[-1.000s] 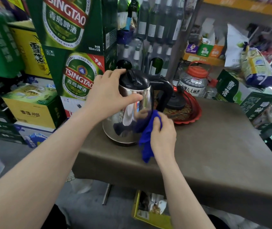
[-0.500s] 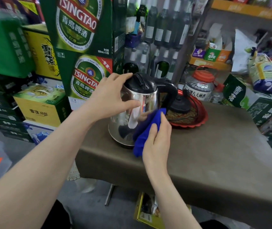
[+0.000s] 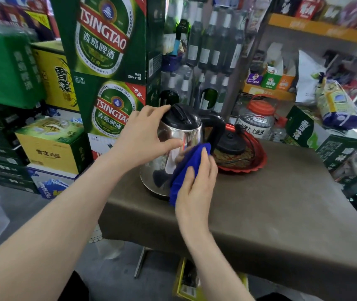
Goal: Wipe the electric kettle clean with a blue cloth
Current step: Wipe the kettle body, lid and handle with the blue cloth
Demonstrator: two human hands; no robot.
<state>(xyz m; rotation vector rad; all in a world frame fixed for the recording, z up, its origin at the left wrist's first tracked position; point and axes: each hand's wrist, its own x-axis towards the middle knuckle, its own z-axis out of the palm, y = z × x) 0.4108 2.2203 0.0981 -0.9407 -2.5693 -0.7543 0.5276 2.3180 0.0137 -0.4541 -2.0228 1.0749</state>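
A stainless-steel electric kettle (image 3: 187, 132) with a black lid and handle stands near the left end of a brown-covered table (image 3: 281, 203). My left hand (image 3: 142, 135) grips its upper part, with the fingers curved round the lid's edge and the thumb across the steel front. My right hand (image 3: 194, 187) holds a blue cloth (image 3: 186, 161) against the kettle's near right side. The fingers lie over the cloth and the thumb is hidden under it. A fold of cloth hangs below the hand.
Behind the kettle a red tray (image 3: 259, 165) holds the black kettle base (image 3: 230, 142) and its cord. A red-lidded jar (image 3: 255, 118) and a green carton (image 3: 325, 137) stand at the table's back. Stacked beer cartons (image 3: 108, 61) rise at the left.
My right hand has slid the blue cloth upward along the kettle's side. My left hand keeps its grip on the kettle's top.
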